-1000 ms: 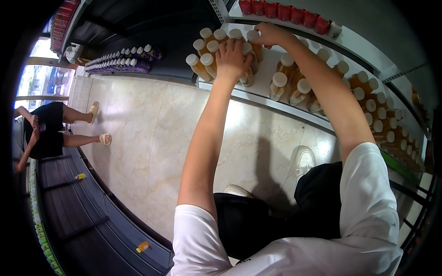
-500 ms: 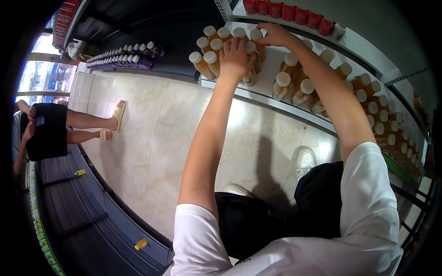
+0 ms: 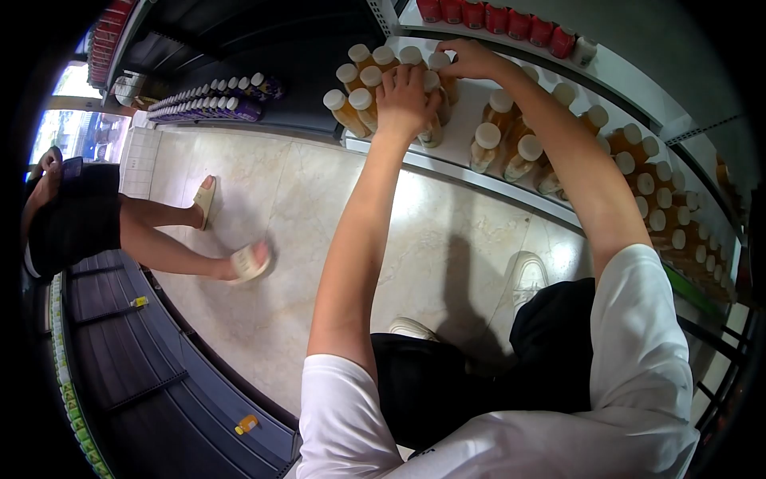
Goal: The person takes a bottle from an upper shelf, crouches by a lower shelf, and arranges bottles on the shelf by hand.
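Note:
My left hand (image 3: 403,100) rests over a tight cluster of bottles with white caps and pale orange contents, fingers spread among the caps and thumb out to the right. Beneath it, a front bottle (image 3: 431,134) is partly hidden. At the cluster's back right corner, my right hand (image 3: 467,60) curls its fingers and thumb round the top of a bottle (image 3: 440,61). Other bottles (image 3: 345,110) of the cluster stand upright on the white shelf (image 3: 467,104), left of my hands.
More orange bottles (image 3: 484,148) fill the shelf to the right. Red containers (image 3: 519,24) line the shelf above. Purple bottles (image 3: 239,108) stand on a dark shelf at left. Another person's leg (image 3: 175,247) is in the aisle; a small orange bottle (image 3: 246,425) lies on the lower-left shelf.
The other person has stepped, one sandalled foot swinging right and downward in view. My hands stay almost where they were on the bottles.

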The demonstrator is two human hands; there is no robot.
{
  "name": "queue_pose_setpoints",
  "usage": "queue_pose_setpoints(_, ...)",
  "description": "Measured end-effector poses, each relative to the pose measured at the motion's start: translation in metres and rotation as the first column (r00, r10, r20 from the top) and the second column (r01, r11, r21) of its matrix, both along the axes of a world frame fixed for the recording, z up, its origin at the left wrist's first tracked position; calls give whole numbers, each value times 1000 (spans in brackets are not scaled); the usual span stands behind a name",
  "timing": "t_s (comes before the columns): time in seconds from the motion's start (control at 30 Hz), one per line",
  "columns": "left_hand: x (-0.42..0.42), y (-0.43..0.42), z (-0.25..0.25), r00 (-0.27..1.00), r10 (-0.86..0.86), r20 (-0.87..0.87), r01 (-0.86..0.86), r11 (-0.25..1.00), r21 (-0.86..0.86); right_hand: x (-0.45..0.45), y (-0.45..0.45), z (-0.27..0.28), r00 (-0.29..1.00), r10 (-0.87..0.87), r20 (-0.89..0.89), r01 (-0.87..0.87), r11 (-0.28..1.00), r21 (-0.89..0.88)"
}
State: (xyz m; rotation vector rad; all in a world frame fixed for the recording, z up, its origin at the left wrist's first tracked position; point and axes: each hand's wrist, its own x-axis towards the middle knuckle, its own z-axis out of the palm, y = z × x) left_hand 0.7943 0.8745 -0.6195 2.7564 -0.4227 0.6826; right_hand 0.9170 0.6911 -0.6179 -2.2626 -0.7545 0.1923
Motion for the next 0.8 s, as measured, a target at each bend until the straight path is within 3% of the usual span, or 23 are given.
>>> queue_pose_setpoints(0.13,0,0,-1,1000,-2,14,2,1000,-1,-4,-2,7,997,1,-83,-2,1000,-7)
queue_pose_setpoints(0.2,-1,1,0,1000,-15,13,16,1000,-15,-3,-5,5,985,28,-169,-14,997,82)
queue_pose_setpoints(0.3,-1,-1,0,1000,-7,8,7,1000,-16,-1,-5,2,985,13,-172,4,995,102)
queue_pose_setpoints(0.63,-1,0,0,1000,-6,21,6,1000,-29,2,-2,-3,991,-1,-132,12,996,86)
queue_pose_setpoints(0.8,-2,0,0,999,-17,36,19,998,-56,8,-1,-12,1000,21,-21,-21,999,27)
